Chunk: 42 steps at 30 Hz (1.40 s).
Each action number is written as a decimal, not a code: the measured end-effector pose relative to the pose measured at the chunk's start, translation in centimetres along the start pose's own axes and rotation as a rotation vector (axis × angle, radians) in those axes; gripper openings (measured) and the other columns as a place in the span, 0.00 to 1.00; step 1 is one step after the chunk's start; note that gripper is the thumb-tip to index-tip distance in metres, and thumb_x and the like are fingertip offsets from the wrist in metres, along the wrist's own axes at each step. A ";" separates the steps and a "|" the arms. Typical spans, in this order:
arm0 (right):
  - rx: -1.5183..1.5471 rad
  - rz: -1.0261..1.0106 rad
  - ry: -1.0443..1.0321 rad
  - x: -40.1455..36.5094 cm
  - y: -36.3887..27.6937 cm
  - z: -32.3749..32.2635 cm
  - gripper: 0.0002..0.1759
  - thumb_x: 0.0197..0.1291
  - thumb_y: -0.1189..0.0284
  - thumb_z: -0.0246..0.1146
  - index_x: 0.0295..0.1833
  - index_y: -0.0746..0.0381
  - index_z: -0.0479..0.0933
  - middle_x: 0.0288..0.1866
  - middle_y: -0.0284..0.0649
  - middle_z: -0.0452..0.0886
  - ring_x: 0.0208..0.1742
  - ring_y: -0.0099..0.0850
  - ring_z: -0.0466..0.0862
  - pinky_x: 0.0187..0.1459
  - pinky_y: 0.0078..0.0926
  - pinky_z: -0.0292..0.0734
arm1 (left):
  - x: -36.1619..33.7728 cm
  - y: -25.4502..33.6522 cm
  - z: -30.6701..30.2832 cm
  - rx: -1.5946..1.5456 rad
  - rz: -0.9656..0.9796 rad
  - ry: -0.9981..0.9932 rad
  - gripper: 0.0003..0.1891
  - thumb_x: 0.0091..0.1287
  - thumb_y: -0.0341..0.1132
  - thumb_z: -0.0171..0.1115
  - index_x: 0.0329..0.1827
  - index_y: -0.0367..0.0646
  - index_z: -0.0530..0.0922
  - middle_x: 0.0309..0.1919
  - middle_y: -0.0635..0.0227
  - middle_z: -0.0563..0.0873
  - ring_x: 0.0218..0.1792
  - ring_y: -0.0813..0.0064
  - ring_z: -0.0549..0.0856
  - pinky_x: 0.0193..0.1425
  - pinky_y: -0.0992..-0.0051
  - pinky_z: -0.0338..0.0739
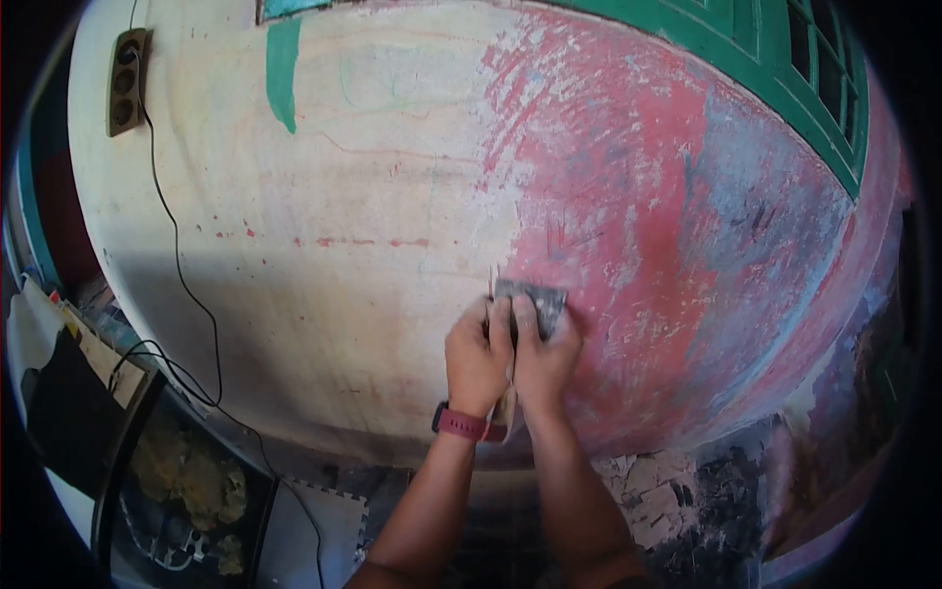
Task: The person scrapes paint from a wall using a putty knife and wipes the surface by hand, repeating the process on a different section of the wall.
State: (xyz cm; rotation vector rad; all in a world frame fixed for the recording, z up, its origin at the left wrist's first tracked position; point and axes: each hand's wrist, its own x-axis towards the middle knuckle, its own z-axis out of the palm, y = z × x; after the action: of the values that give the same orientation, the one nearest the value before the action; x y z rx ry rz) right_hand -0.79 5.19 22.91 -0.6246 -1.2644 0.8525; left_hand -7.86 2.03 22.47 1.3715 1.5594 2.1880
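Observation:
A flat grey scraper blade [536, 293] lies against the wall, where cream paint meets the scratched pink surface [628, 216]. Both hands are on it, side by side. My left hand [478, 355], with a dark red watch band [463, 424] at the wrist, has its fingers closed at the blade's left side. My right hand [545, 358] grips the right side, with fingers pressed on the blade's face. Part of a handle shows between the wrists; the rest is hidden by the hands. Bare cream wall [334, 187] extends to the left of the blade.
A brown socket strip [126, 82] hangs at upper left, its black cable [178, 245] running down the wall. A green window frame [775, 74] is at upper right. A dark framed panel [186, 481] stands at lower left. Paint flakes [655, 496] lie on the floor.

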 end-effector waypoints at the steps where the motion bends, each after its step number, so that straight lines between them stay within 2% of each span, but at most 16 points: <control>1: 0.018 0.005 0.013 -0.4 0.4 0.0 0.13 0.73 0.68 0.71 0.46 0.69 0.82 0.37 0.38 0.89 0.36 0.22 0.84 0.40 0.28 0.81 | -0.3 -0.6 -0.1 -0.013 -0.009 -0.016 0.17 0.80 0.38 0.60 0.33 0.34 0.79 0.24 0.46 0.82 0.23 0.61 0.79 0.33 0.61 0.74; 9: -0.077 -0.121 -0.005 2.2 -1.4 1.2 0.13 0.73 0.67 0.71 0.44 0.68 0.82 0.35 0.38 0.89 0.35 0.23 0.84 0.40 0.29 0.81 | 2.7 2.3 -0.3 -0.087 0.046 -0.014 0.19 0.80 0.41 0.59 0.33 0.34 0.79 0.24 0.45 0.82 0.25 0.50 0.83 0.33 0.57 0.75; 13: 0.039 -0.056 0.036 0.5 -1.2 1.0 0.14 0.73 0.67 0.71 0.45 0.69 0.82 0.35 0.39 0.89 0.36 0.23 0.85 0.40 0.28 0.81 | 1.3 1.3 0.0 0.040 0.044 0.011 0.19 0.80 0.40 0.60 0.33 0.34 0.78 0.23 0.46 0.81 0.22 0.56 0.78 0.32 0.59 0.73; 16: -0.018 -0.079 0.056 0.9 -3.1 1.5 0.13 0.74 0.67 0.70 0.46 0.69 0.83 0.37 0.39 0.89 0.37 0.23 0.85 0.41 0.28 0.81 | 2.1 1.7 -1.2 0.004 -0.004 -0.108 0.19 0.80 0.41 0.60 0.33 0.35 0.78 0.23 0.45 0.81 0.22 0.48 0.79 0.32 0.57 0.74; 19: -0.079 -0.104 0.013 1.6 -3.0 1.4 0.13 0.74 0.68 0.69 0.46 0.69 0.83 0.38 0.39 0.90 0.38 0.22 0.85 0.42 0.28 0.81 | 2.8 2.3 -0.7 -0.045 0.042 -0.026 0.19 0.79 0.42 0.61 0.32 0.35 0.79 0.24 0.43 0.82 0.25 0.43 0.82 0.33 0.55 0.75; 22: -0.008 -0.089 0.019 0.3 0.0 0.9 0.13 0.74 0.68 0.69 0.45 0.69 0.83 0.37 0.38 0.89 0.38 0.23 0.85 0.42 0.29 0.81 | 1.3 1.4 -0.8 0.147 0.075 0.001 0.20 0.79 0.42 0.61 0.31 0.35 0.79 0.24 0.44 0.83 0.25 0.48 0.84 0.33 0.55 0.75; 25: 0.085 0.002 0.064 -1.2 -0.3 1.3 0.13 0.74 0.67 0.70 0.45 0.69 0.83 0.36 0.39 0.89 0.37 0.24 0.85 0.42 0.30 0.81 | 0.7 1.2 -2.1 0.238 0.026 -0.107 0.20 0.79 0.42 0.60 0.32 0.34 0.80 0.24 0.44 0.83 0.24 0.52 0.85 0.32 0.56 0.75; 26: 0.109 0.034 0.077 -1.3 -0.8 1.5 0.14 0.74 0.67 0.70 0.45 0.69 0.83 0.36 0.40 0.89 0.37 0.24 0.85 0.43 0.31 0.81 | 1.0 1.5 -2.4 0.174 0.034 -0.069 0.20 0.80 0.41 0.60 0.33 0.32 0.80 0.23 0.50 0.83 0.25 0.62 0.81 0.32 0.60 0.75; 28: -0.042 -0.134 0.010 0.8 -3.7 2.8 0.13 0.74 0.67 0.69 0.46 0.69 0.83 0.38 0.41 0.90 0.38 0.25 0.86 0.43 0.31 0.81 | 2.1 2.3 -2.1 0.030 0.044 0.005 0.19 0.81 0.39 0.60 0.35 0.30 0.81 0.21 0.60 0.83 0.28 0.83 0.74 0.32 0.68 0.74; 29: -0.124 -0.213 -0.023 1.4 -4.4 3.1 0.13 0.74 0.67 0.69 0.46 0.69 0.83 0.39 0.41 0.90 0.39 0.25 0.86 0.43 0.31 0.82 | 2.9 2.8 -2.3 -0.054 0.014 0.047 0.19 0.81 0.39 0.60 0.34 0.30 0.81 0.20 0.62 0.82 0.27 0.83 0.74 0.31 0.67 0.73; 32: -0.220 -0.168 -0.029 1.3 -2.3 2.2 0.13 0.75 0.68 0.68 0.47 0.70 0.83 0.40 0.41 0.91 0.40 0.25 0.87 0.43 0.31 0.82 | 2.3 1.4 -1.4 -0.021 0.024 0.071 0.20 0.81 0.40 0.60 0.34 0.31 0.81 0.20 0.57 0.81 0.26 0.81 0.74 0.31 0.65 0.73; 33: -0.076 -0.172 -0.004 0.7 -0.9 1.7 0.12 0.75 0.68 0.69 0.47 0.70 0.83 0.40 0.41 0.90 0.39 0.25 0.87 0.43 0.31 0.83 | 1.5 1.9 -1.4 0.121 0.049 0.033 0.20 0.81 0.40 0.60 0.33 0.32 0.80 0.21 0.51 0.80 0.25 0.79 0.74 0.31 0.64 0.73; 36: 0.014 -0.009 0.055 -1.5 1.0 0.8 0.13 0.74 0.68 0.69 0.47 0.69 0.83 0.39 0.41 0.90 0.40 0.25 0.87 0.44 0.30 0.82 | 0.4 1.3 -2.5 0.297 0.050 -0.122 0.20 0.80 0.44 0.59 0.33 0.36 0.81 0.26 0.43 0.85 0.29 0.39 0.83 0.34 0.54 0.76; 37: 0.039 0.006 0.068 -1.5 1.2 0.8 0.13 0.74 0.68 0.69 0.47 0.69 0.83 0.39 0.41 0.90 0.39 0.25 0.87 0.43 0.29 0.82 | 0.6 1.3 -2.9 0.276 -0.011 -0.188 0.20 0.80 0.44 0.58 0.34 0.36 0.81 0.27 0.43 0.85 0.30 0.38 0.85 0.36 0.51 0.77; 40: -0.054 -0.052 0.018 0.5 -2.2 1.7 0.13 0.74 0.67 0.69 0.47 0.69 0.83 0.38 0.41 0.90 0.37 0.25 0.86 0.42 0.30 0.82 | 1.9 2.8 -2.3 0.104 -0.029 -0.067 0.19 0.80 0.44 0.58 0.35 0.36 0.82 0.26 0.43 0.85 0.30 0.39 0.86 0.37 0.50 0.77; 42: -0.022 -0.050 0.010 0.6 -1.7 1.5 0.13 0.73 0.67 0.70 0.46 0.68 0.83 0.37 0.41 0.89 0.36 0.25 0.85 0.42 0.31 0.81 | 1.6 1.3 -1.4 0.163 0.029 -0.035 0.20 0.80 0.44 0.58 0.36 0.35 0.82 0.25 0.44 0.85 0.29 0.42 0.86 0.36 0.51 0.77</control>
State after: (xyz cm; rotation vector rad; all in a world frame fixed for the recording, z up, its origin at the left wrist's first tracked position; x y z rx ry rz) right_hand -1.85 4.68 24.98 -0.6118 -1.2764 0.7940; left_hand -9.28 1.36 24.37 1.4770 1.7497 2.0801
